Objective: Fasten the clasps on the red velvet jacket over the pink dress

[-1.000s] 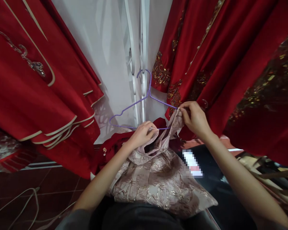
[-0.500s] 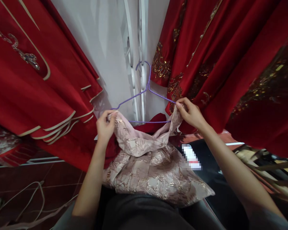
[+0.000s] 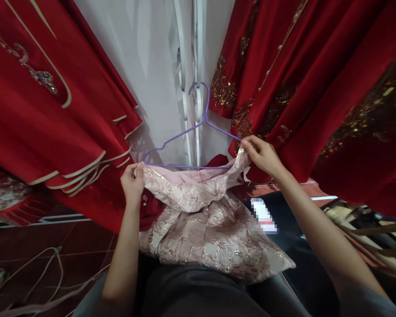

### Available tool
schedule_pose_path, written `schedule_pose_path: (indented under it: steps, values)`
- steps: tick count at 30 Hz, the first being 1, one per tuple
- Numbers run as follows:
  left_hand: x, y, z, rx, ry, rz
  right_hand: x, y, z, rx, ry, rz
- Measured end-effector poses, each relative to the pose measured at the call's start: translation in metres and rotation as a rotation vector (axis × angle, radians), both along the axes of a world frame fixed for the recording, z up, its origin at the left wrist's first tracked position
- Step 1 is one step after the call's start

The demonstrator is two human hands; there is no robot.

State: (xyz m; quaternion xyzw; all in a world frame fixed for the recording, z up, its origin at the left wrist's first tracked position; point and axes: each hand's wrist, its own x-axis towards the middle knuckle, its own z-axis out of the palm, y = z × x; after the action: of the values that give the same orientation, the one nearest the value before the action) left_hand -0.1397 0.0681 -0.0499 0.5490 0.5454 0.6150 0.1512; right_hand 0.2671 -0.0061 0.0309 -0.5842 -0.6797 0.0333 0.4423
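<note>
A pink brocade garment (image 3: 204,237) with gold threads lies across my lap, its upper band raised toward a purple hanger (image 3: 184,132). My left hand (image 3: 132,182) pinches the left end of that band, just below the hanger's left corner, which shows bare. Over on the other side my right hand (image 3: 262,154) is closed on the band's right end, where it covers the hanger's right corner. Whether the right fingers also grip the hanger wire is hidden. The hanger's bottom bar runs along the band's pink lining. Its hook points up in front of a white metal frame.
Red garments with pale trim (image 3: 69,114) hang at the left, and red ones with gold sequins (image 3: 284,88) hang at the right. Between them stands a white metal frame (image 3: 181,53). White cables (image 3: 57,268) lie on the dark red tiled floor (image 3: 82,240).
My left hand has moved left and slightly down, stretching the band wider. The hanger's left corner, covered before, now shows. My right hand has barely moved.
</note>
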Motion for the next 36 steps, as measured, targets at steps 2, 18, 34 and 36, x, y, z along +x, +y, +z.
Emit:
schedule_pose_path:
  steps: [2,18,34,36]
  values:
    - [0.001,0.005,0.005,0.014,0.009,-0.006,0.001,0.0,0.0,-0.008,-0.001,0.003]
    - [0.023,0.001,0.088,0.008,0.372,-0.412,0.008,0.004,-0.001,0.005,-0.1,-0.019]
    - [-0.036,0.041,0.042,-0.826,0.837,-0.963,0.014,0.013,-0.004,-0.062,0.021,0.064]
    - [-0.033,0.061,0.065,-0.682,0.812,-0.901,0.016,0.015,-0.001,-0.086,0.028,0.047]
